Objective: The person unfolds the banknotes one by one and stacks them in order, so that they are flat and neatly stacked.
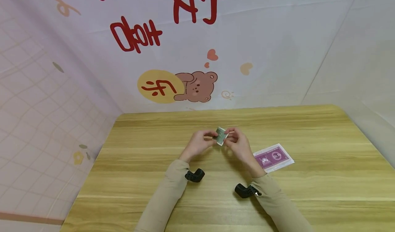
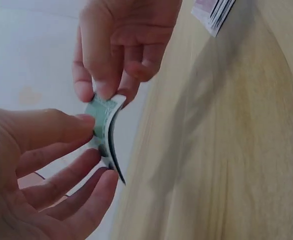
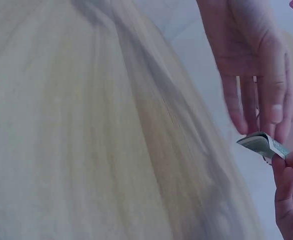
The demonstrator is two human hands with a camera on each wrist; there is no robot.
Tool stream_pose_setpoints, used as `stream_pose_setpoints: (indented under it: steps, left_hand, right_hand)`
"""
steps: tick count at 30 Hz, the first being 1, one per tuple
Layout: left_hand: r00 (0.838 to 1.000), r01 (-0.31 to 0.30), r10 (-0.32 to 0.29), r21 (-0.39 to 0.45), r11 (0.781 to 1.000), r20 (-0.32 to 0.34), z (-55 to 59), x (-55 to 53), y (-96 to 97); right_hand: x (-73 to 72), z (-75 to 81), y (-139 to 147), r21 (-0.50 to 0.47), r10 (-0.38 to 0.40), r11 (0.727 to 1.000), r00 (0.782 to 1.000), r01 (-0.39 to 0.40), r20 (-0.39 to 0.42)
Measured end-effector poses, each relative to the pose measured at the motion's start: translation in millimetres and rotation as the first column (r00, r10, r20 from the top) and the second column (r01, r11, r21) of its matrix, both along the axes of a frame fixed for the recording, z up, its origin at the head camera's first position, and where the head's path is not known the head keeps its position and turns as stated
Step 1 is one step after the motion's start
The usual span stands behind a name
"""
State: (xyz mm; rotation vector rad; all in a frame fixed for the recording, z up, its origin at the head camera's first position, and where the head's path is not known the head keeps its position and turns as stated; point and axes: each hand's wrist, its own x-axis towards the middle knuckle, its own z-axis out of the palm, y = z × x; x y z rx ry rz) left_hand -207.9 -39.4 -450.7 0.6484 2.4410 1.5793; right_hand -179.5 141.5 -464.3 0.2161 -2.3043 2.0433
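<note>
A small folded green banknote (image 1: 220, 136), bent into a curve, is held up between both hands above the table. My left hand (image 1: 200, 142) pinches its left side; in the left wrist view the thumb lies on the green face and fingertips are behind it. My right hand (image 1: 239, 144) pinches the opposite edge between thumb and fingers. In the right wrist view, the folded note (image 3: 261, 143) shows its doubled layers, with the right hand (image 3: 291, 192) partly cut off by the frame edge.
A stack of purple banknotes (image 1: 274, 157) lies on the wooden table (image 1: 129, 177), just right of my right forearm. Black wrist mounts (image 1: 195, 175) sit at both sleeves. Behind the table hangs a white cloth (image 1: 271, 36) printed with a bear and red characters.
</note>
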Motion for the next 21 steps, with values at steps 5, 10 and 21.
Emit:
stream_pose_setpoints:
  steps: [5, 10, 21]
  left_hand:
    - [0.997, 0.007, -0.012, -0.058, 0.998, -0.074, 6.1, 4.4, 5.4]
    - [0.991, 0.05, -0.06, -0.079, 0.996, -0.117, 6.5, 6.1, 8.9]
    - [0.998, 0.061, -0.061, 0.002, 0.998, -0.034, 5.2, 7.3, 11.1]
  right_hand:
    - [-1.5, -5.0, 1.8, -0.005, 0.013, 1.0, 1.0, -0.013, -0.013]
    - [1.7, -4.2, 3.1, -0.046, 0.075, 0.996, 0.997, -0.075, 0.0]
    - [4.0, -0.5, 9.4, -0.015, 0.1, 0.995, 0.995, -0.1, 0.009]
